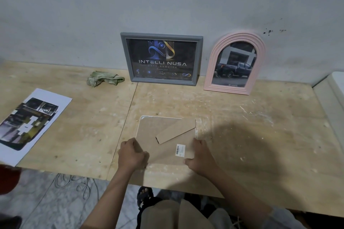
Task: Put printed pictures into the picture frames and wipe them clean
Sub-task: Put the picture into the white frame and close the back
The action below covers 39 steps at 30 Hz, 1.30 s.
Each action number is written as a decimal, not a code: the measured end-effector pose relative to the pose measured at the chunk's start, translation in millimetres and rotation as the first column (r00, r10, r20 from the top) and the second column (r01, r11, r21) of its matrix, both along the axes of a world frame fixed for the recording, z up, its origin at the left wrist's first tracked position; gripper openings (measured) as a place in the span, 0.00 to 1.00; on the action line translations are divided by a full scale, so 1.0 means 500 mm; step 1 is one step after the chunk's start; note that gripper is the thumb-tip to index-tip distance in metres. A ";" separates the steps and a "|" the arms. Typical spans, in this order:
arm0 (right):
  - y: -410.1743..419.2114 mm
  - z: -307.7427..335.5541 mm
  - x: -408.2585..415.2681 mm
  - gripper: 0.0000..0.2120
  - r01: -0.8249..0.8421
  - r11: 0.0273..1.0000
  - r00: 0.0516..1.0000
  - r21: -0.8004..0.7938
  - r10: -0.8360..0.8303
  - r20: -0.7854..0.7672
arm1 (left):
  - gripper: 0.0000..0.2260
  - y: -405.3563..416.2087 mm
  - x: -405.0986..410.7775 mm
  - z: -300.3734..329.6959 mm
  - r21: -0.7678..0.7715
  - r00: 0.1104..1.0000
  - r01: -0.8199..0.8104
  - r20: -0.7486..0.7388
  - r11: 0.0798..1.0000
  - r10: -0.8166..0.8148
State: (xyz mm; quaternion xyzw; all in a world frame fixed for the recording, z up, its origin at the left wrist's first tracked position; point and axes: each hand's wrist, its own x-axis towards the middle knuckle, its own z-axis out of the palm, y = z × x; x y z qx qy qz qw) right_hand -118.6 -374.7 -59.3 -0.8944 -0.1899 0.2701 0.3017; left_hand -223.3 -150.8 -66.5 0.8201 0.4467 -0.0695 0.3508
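A white picture frame (141, 118) lies face down near the table's front edge, its brown backing board (158, 128) with a fold-out stand and a barcode sticker facing up. My left hand (131, 155) grips the board's near left corner. My right hand (200, 156) presses on its near right edge. A printed picture (29, 122) on white paper lies flat at the far left. A grey frame (161, 59) with a dark logo print and a pink arched frame (235, 64) with a truck picture lean against the wall. A crumpled green cloth (103, 79) lies left of the grey frame.
The plywood table (251, 135) runs to a white object (333, 91) at the right edge. Cables lie on the marble floor (55, 201) under the front left edge, and my knees sit below the table's front.
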 end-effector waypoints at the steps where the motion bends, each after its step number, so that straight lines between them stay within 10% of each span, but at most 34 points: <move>1: 0.000 -0.002 0.002 0.29 0.007 1.000 1.000 0.000 -0.007 0.007 | 0.23 0.002 0.000 -0.001 0.006 1.000 0.007 -0.006 1.000 -0.007; 20: 0.009 0.014 0.049 0.41 -0.080 0.988 0.996 -0.133 0.085 0.035 | 0.19 0.029 0.021 0.023 0.024 0.993 0.113 -0.038 0.993 -0.112; 39: -0.007 -0.003 0.078 0.61 -0.305 0.918 0.893 -0.253 0.368 0.258 | 0.43 0.023 0.031 0.061 0.082 0.867 0.457 -0.263 0.886 -0.423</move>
